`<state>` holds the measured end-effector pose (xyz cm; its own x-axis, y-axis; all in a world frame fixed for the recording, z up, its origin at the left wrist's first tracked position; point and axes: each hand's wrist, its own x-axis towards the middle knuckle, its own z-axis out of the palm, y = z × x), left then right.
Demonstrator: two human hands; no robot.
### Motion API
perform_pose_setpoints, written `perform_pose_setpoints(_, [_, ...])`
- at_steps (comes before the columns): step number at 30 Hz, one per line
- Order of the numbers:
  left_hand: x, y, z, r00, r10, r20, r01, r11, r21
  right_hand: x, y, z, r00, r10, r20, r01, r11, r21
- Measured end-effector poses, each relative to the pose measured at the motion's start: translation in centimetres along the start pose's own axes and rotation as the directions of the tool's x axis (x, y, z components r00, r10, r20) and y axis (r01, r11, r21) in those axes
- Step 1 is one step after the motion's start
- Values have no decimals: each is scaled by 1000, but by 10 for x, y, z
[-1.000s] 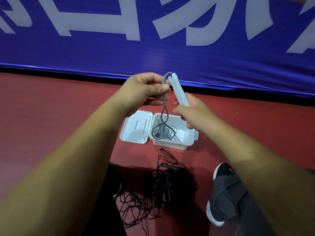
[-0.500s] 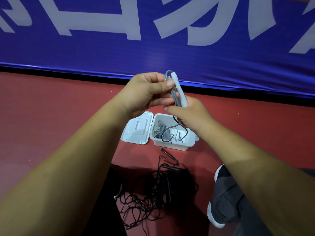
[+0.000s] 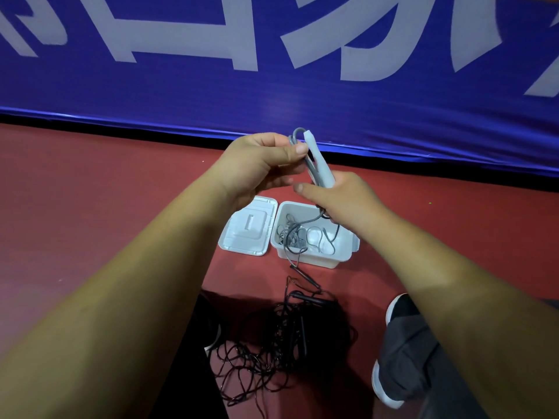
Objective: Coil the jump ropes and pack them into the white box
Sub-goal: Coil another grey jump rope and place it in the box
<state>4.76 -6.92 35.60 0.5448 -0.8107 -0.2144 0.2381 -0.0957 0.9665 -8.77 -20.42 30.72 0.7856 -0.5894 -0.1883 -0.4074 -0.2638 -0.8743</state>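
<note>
Blue banner (image 3: 181, 92) with white lettering, red floor (image 3: 90, 192), black white-soled shoe (image 3: 400, 308)

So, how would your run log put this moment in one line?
phase: coiling | left hand: pinches grey cord | right hand: grips white handle | white box: open, cord trailing inside | black ropes: tangled on floor

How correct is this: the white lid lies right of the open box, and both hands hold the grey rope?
Wrong side: the head view shows the lid left of the box. The left hand and right hand hold the grey rope.
</note>
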Motion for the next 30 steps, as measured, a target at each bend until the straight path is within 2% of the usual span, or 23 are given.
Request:
perform_pose_setpoints(5, [3, -1, -1, 999, -44, 2, 44, 998, -42, 0, 3, 0, 1000, -16, 19, 15, 1000, 15])
perform_pose_setpoints(12, [6, -4, 0, 1000, -20, -3, 20, 999, -38, 4, 9, 0, 999, 21, 35, -21, 1000, 18])
perform_pose_setpoints(21, [8, -8, 3, 998, 24, -50, -20, 997, 73, -1, 9, -1, 995, 22, 98, -24, 1000, 10])
perform_pose_setpoints(24, [13, -11, 2, 1000, 26, -9, -26, 999, -19, 2, 11, -2, 996, 41, 82, -53, 987, 150])
perform_pose_setpoints(26, [20, -16, 0, 999, -25, -46, 24, 999, -33, 2, 10, -4, 996, 43, 79, -63, 959, 277])
perform_pose_setpoints(28, [24, -26, -3, 990, -111, -83, 119, 988, 95, 1, 7, -8, 995, 29, 95, -64, 919, 388])
perform_pose_setpoints(30, [24, -42, -4, 978, -210, 0, 201, 935, 293, -2, 3, -13, 992, 12, 126, -73, 869, 489])
